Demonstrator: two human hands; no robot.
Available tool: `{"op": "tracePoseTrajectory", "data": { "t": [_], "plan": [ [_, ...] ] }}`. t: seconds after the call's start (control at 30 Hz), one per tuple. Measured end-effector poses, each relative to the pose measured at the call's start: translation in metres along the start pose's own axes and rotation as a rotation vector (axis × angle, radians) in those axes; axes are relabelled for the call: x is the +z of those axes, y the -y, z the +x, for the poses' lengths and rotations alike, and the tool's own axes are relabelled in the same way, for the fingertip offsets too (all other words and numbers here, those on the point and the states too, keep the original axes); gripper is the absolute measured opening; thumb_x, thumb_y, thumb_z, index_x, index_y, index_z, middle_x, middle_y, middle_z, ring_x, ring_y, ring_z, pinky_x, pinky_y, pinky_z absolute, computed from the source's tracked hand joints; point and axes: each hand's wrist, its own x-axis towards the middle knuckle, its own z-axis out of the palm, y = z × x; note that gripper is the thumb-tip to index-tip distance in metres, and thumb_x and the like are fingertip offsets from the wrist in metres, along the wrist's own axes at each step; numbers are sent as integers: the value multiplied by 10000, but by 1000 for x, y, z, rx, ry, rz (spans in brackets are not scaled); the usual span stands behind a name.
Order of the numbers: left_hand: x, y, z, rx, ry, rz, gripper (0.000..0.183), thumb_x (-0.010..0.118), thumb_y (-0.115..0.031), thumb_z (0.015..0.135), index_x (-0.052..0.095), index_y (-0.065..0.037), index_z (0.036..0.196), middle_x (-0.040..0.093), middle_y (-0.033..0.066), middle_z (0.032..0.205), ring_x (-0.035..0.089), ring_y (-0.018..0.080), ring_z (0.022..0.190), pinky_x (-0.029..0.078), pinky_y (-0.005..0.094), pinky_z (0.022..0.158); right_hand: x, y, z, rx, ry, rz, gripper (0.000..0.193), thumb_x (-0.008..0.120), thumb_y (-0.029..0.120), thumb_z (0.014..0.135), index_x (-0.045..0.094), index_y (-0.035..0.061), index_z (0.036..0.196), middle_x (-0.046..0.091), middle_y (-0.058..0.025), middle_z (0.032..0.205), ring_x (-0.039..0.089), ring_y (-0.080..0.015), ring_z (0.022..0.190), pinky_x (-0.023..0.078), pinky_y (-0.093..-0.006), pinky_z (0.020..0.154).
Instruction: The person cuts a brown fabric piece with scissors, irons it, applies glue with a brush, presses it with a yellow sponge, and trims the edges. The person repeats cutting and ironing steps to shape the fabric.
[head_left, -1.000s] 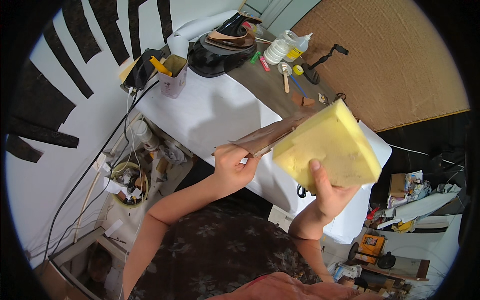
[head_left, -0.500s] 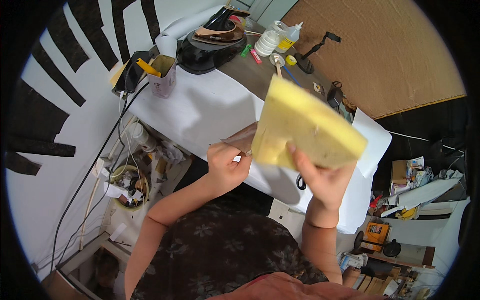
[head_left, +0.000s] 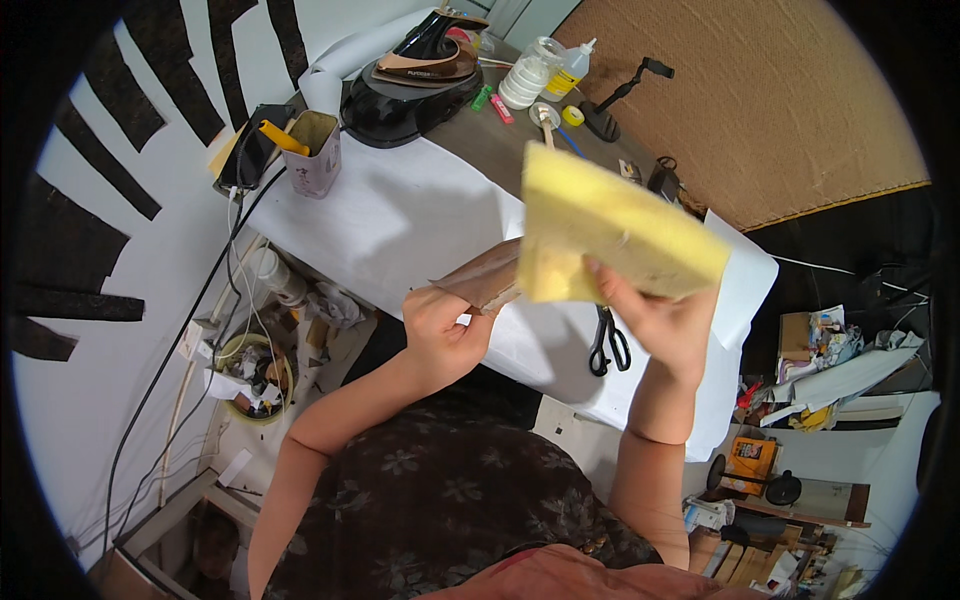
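Note:
My right hand (head_left: 668, 325) grips a thick yellow foam block (head_left: 625, 235), thumb on the near face and the other fingers hidden behind. The block is tilted above the table and slightly blurred. Left of it, my left hand (head_left: 447, 335) is closed on the near edge of a thin brown sheet (head_left: 487, 274), whose far end passes behind the foam. Whether the foam touches the sheet I cannot tell. Black-handled scissors (head_left: 607, 348) lie on the white paper (head_left: 400, 215) below the foam, their blades partly covered from view.
At the table's back stand a black steam iron (head_left: 415, 85), a tin (head_left: 316, 160) with a yellow-handled tool, a clear jar (head_left: 528, 75), a glue bottle (head_left: 568, 72) and a phone stand (head_left: 620, 100). A scrap bucket (head_left: 252, 378) sits at lower left. Brown board (head_left: 760, 110) rises at right.
The foam block and my right hand have moved up a little, exposing more of the scissors. More of the brown sheet shows as my left hand shifts slightly left. The whole view has shifted slightly.

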Motion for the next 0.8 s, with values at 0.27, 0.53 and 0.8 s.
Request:
{"op": "tracePoseTrajectory", "data": {
  "t": [0.27,0.53,0.8],
  "plan": [
    [-1,-1,3,40,-2,54,184,760,1,745,709,15,921,697,123,758,619,165,544,449,259,515,-14,1,5,-184,141,-182,183,718,64,727,686,-37,877,683,-98,774,665,-221,666,521,-282,639],
    [2,0,3,71,-49,135,189,790,-39,730,716,5,899,639,85,632,400,125,405,298,261,416,-19,-12,1,-244,-12,39,197,745,43,700,694,-21,879,673,-81,764,641,-143,666,500,-268,597],
    [2,-3,6,16,-26,86,203,782,-49,761,712,5,944,638,57,638,388,90,432,304,239,435,-19,-14,9,-124,-181,65,207,731,16,721,690,-45,915,708,-117,849,672,-152,710,539,-266,659]
  ]
}}
